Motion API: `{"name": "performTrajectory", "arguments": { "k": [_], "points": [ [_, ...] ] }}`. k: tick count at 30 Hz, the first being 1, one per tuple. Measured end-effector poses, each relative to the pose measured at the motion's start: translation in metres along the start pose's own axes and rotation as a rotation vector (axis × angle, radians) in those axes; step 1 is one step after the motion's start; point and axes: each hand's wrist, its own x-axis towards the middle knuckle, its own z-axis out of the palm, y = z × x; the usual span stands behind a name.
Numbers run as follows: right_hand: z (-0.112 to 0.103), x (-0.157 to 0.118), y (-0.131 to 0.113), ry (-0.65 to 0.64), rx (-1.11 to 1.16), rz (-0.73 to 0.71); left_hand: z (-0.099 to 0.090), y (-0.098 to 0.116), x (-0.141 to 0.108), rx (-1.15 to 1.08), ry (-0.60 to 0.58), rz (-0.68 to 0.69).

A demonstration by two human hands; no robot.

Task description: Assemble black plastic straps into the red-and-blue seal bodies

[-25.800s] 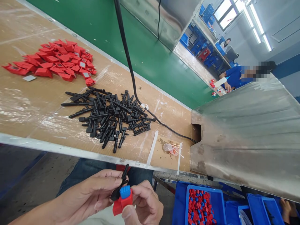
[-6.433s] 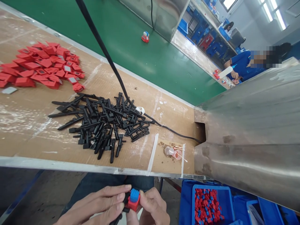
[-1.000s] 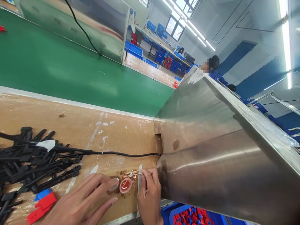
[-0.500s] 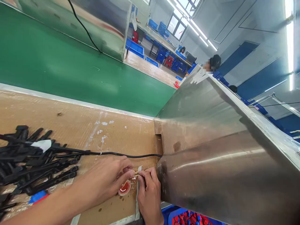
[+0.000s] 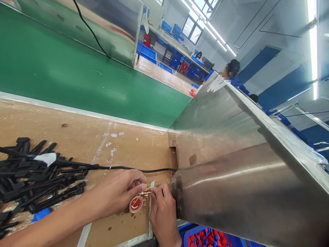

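Observation:
Thumb and fingertips of my left hand [image 5: 128, 190] are pinched on thin wooden sticks [image 5: 147, 192]. My right hand [image 5: 163, 209] is closed at the right end of the same sticks, its fingertips near a strip of white tape. Just below the left fingertips, a small round dish [image 5: 136, 204] of red liquid rests on the cardboard surface [image 5: 123, 226], with a stick leaning in it. Dark wet spots lie around the dish.
Many black plastic parts [image 5: 38, 175] are heaped at the left. A black cable [image 5: 138, 170] runs behind my hands. A metal panel [image 5: 226, 164] stands close at the right. Below it, a blue bin [image 5: 189, 235] holds red and blue pieces. A person [image 5: 232, 70] is beyond the panel.
My left fingertips have shifted slightly up and left, so more of the sticks and the dish shows. My right hand has stayed nearly in place.

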Motion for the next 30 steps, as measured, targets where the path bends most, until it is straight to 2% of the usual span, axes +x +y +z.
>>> {"name": "performTrajectory", "arguments": {
  "k": [6,10,14,18,27,30],
  "points": [
    [-0.003,0.001,-0.002,-0.048,-0.131,0.043,-0.003,0.019,0.005,-0.009,-0.159,-0.074],
    [-0.004,-0.004,-0.005,-0.032,-0.150,0.031,-0.005,0.024,0.007,0.010,-0.179,-0.110],
    [-0.010,-0.005,-0.009,0.036,0.014,0.018,-0.004,0.020,0.005,0.028,-0.150,-0.097],
    [-0.017,0.006,-0.014,0.089,0.194,-0.016,-0.001,0.013,0.001,0.012,-0.151,-0.083],
    [-0.017,0.022,-0.020,0.001,0.509,0.094,0.010,-0.005,-0.003,-0.032,-0.110,-0.032],
    [-0.015,0.019,-0.016,0.062,0.486,0.099,0.013,-0.008,-0.004,-0.049,-0.062,-0.014]
  ]
}}
